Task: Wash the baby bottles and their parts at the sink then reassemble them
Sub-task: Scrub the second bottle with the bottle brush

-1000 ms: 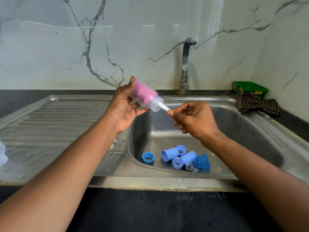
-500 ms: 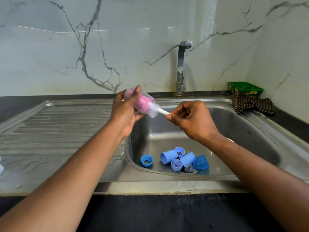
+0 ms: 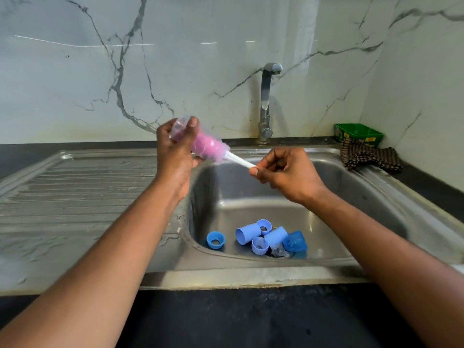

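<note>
Now my left hand (image 3: 175, 156) is curling its fingers around the clear plastic bottle (image 3: 200, 144), above the steel sink's (image 3: 326, 262) left rim, its mouth slanting down toward the tap (image 3: 266, 101). My right hand (image 3: 283, 172) is pinching the white handle of the pink sponge brush (image 3: 238, 160) inside it.

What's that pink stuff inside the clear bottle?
A pink brush head fills the clear bottle; its white handle sticks out toward the right hand. The left hand hides the bottle's base.
</note>
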